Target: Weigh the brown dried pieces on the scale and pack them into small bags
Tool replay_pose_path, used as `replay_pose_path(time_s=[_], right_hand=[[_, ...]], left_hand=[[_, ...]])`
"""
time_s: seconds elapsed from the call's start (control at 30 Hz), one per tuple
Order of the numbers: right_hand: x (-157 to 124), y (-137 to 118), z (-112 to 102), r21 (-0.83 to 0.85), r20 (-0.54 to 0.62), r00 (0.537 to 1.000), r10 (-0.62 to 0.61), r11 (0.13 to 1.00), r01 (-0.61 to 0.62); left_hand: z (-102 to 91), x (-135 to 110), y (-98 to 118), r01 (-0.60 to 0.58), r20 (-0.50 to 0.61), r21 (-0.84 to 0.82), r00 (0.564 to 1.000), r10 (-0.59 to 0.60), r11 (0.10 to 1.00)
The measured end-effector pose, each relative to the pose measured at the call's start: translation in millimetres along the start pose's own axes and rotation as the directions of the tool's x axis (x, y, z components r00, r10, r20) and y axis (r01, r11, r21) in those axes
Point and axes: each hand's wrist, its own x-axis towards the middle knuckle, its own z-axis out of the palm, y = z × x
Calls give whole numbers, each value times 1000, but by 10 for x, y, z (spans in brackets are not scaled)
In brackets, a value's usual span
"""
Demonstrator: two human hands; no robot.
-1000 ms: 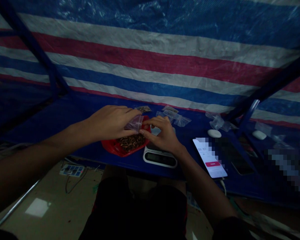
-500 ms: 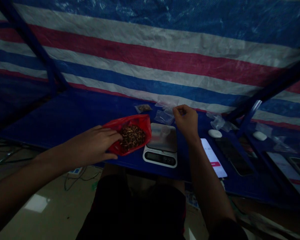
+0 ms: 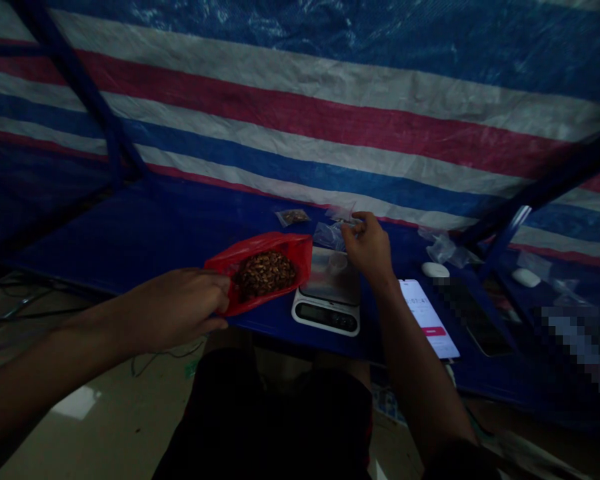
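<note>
My left hand (image 3: 177, 310) grips the near corner of a red plastic bag (image 3: 275, 248), which lies open and holds a heap of small brown pieces (image 3: 265, 275). My right hand (image 3: 369, 248) is raised above the back of a digital kitchen scale (image 3: 326, 313), its fingertips pinching the edge of a small clear plastic bag (image 3: 329, 236). Nothing stands on the steel scale pan except a faint clear shape, which is too dim to name. A small sealed bag with brown contents (image 3: 293, 217) lies farther back.
The blue tabletop (image 3: 145, 230) backs onto a striped tarp (image 3: 300, 133) with dark blue struts. To the right lie a lit phone (image 3: 427, 319), a dark phone (image 3: 486, 327), white oval cases (image 3: 435, 270) and crumpled clear plastic (image 3: 443, 248). Below the table's near edge are my legs and a tiled floor.
My hands have parted. The left hand moved off the clear bag to the red bag's near corner, and the right hand rose back beyond the scale to the clear bags, uncovering the scale pan.
</note>
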Motion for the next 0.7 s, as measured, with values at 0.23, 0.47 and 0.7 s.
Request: replay_pose_path(time_s=[0.23, 0.47, 0.7], right_hand=[[-8, -27, 17, 1, 3, 1000, -22, 1000, 22], [-38, -109, 47, 25, 31, 996, -84, 996, 83], [-54, -119, 56, 24, 46, 992, -114, 993, 113]], left_hand=[[-65, 149, 104, -68, 27, 135, 998, 64, 989], [-169, 504, 62, 6, -157, 128, 987, 14, 992], [-278, 1804, -117, 159, -349, 18, 926, -143, 987]])
